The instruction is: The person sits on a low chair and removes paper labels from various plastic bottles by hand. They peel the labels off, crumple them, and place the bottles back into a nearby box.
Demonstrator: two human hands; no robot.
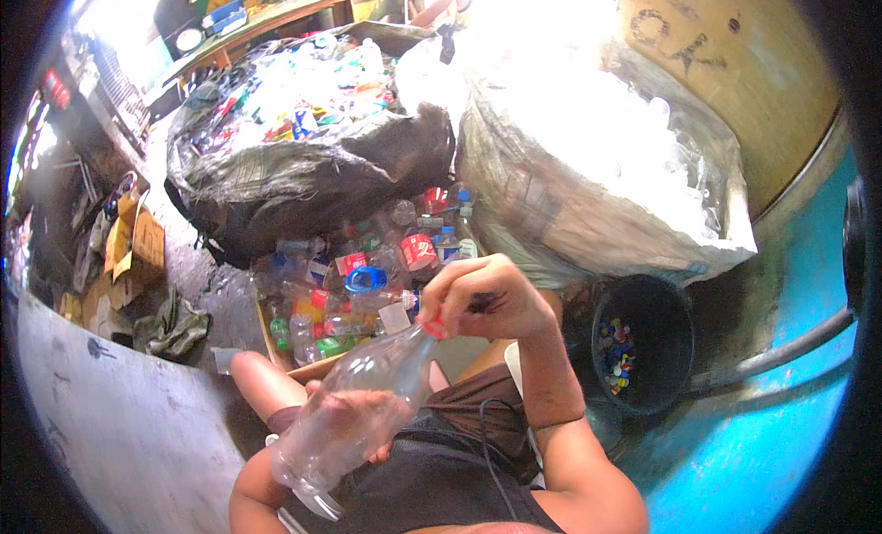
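Observation:
A clear, label-free plastic bottle (344, 403) lies tilted across my lap, its neck up and to the right. My left hand (372, 420) grips the body from behind and shows through the plastic. At the neck, the fingers of my right hand (486, 299) are closed around the red cap (434, 327); whether it is still screwed on is hidden. Just beyond my hands, a shallow box (318, 370) holds many plastic bottles, some with red labels (418, 251). A blue ring-shaped plastic piece (366, 279) rests among them.
A dark sack (303, 175) full of bottles and wrappers stands ahead. To its right is a large whitish sack (544, 196) of clear bottles. A black bucket (644, 355) with loose caps (615, 355) is at my right. Cardboard (141, 237) and a crumpled cloth (176, 327) lie left.

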